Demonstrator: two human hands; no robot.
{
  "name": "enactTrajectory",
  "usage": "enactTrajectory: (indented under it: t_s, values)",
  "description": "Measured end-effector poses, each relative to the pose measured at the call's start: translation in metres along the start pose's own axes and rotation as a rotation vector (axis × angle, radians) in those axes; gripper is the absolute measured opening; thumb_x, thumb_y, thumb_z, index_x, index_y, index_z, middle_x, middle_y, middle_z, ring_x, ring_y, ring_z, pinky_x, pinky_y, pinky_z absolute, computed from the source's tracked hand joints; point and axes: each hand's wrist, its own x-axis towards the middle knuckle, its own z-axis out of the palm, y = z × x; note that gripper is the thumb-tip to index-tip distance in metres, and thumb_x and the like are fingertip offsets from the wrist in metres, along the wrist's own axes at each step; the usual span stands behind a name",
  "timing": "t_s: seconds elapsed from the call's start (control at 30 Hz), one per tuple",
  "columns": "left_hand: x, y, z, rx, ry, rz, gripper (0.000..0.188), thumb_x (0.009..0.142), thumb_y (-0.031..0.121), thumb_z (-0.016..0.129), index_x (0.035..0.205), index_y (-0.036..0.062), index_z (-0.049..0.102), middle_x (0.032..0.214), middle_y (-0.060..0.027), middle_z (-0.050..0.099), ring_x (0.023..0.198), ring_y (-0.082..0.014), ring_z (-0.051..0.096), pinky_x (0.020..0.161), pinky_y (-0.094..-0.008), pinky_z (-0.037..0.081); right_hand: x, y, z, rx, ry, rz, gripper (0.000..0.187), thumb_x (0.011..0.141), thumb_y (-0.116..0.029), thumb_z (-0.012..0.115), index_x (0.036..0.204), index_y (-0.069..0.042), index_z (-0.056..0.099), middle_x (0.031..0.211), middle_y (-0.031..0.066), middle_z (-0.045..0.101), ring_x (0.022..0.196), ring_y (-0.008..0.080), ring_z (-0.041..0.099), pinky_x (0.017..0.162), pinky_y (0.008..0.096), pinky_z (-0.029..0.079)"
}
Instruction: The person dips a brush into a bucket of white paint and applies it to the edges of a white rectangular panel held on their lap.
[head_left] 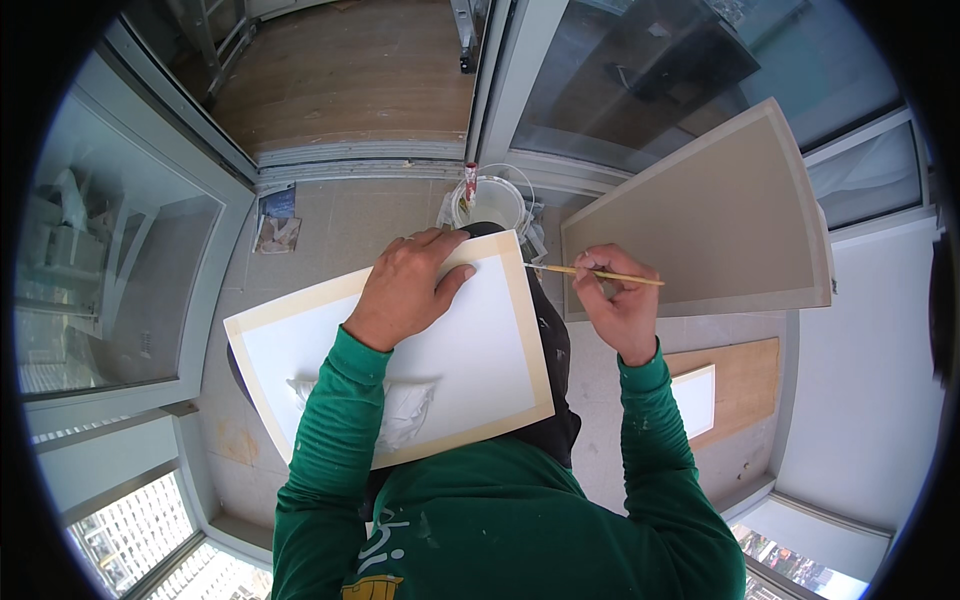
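Observation:
A white panel with a beige border lies tilted across my lap. My left hand steadies it at the far edge, fingers bent over the border and thumb spread on the white face. In my right hand is a thin paintbrush with a yellowish handle, pinched between thumb and fingers. The brush tip points left and meets or nearly meets the panel's right edge, close to the far right corner. A crumpled white cloth rests on the panel, partly hidden under my left forearm.
Just beyond the panel stands a white bucket holding a red-handled tool. A large beige panel leans at the right. A small white framed panel lies on a brown board. Glass doors border the space.

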Motion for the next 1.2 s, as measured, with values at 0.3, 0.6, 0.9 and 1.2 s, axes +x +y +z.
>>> enactTrajectory:
  t_s: [0.3, 0.6, 0.9, 1.2]
  values:
    - [-0.0006, 0.0002, -0.0002, 0.005, 0.005, 0.001, 0.036, 0.099, 0.018, 0.075, 0.13, 0.0, 0.072, 0.115, -0.0222, 0.076, 0.101, -0.0414, 0.073, 0.095, -0.0483, 0.058, 0.0068, -0.0068, 0.007, 0.012, 0.037, 0.022, 0.01, 0.095, 0.005, 0.071, 0.105, 0.004, 0.074, 0.098, 0.0081, 0.076, 0.088, 0.0113, 0.071, 0.075, 0.0253, 0.057]
    - [0.0003, 0.0009, -0.0008, -0.007, 0.0, 0.002, 0.036, 0.099, 0.018, 0.075, 0.13, -0.0002, 0.072, 0.116, -0.0221, 0.076, 0.102, -0.0419, 0.074, 0.096, -0.0481, 0.058, 0.0044, 0.0, 0.0006, -0.021, -0.018, -0.016, 0.012, 0.094, 0.007, 0.071, 0.105, 0.003, 0.073, 0.097, 0.0074, 0.075, 0.086, 0.0099, 0.069, 0.075, 0.0254, 0.057]
    - [-0.0002, 0.001, -0.0002, 0.012, -0.008, -0.006, 0.037, 0.099, 0.018, 0.076, 0.131, 0.0003, 0.072, 0.115, -0.022, 0.076, 0.102, -0.0412, 0.074, 0.096, -0.048, 0.058, 0.0072, -0.0012, 0.0056, 0.009, 0.034, 0.01, 0.012, 0.095, 0.006, 0.071, 0.107, 0.003, 0.074, 0.1, 0.0079, 0.076, 0.088, 0.0112, 0.07, 0.076, 0.0261, 0.058]
    - [0.0002, 0.0012, 0.0001, 0.008, 0.0, 0.0, 0.037, 0.099, 0.018, 0.076, 0.131, 0.0001, 0.071, 0.115, -0.0219, 0.076, 0.102, -0.0414, 0.074, 0.096, -0.0485, 0.058, 0.0042, 0.0031, 0.0004, 0.0, -0.003, -0.012, 0.012, 0.094, 0.006, 0.071, 0.106, 0.003, 0.073, 0.098, 0.0078, 0.075, 0.087, 0.0109, 0.07, 0.077, 0.0264, 0.057]
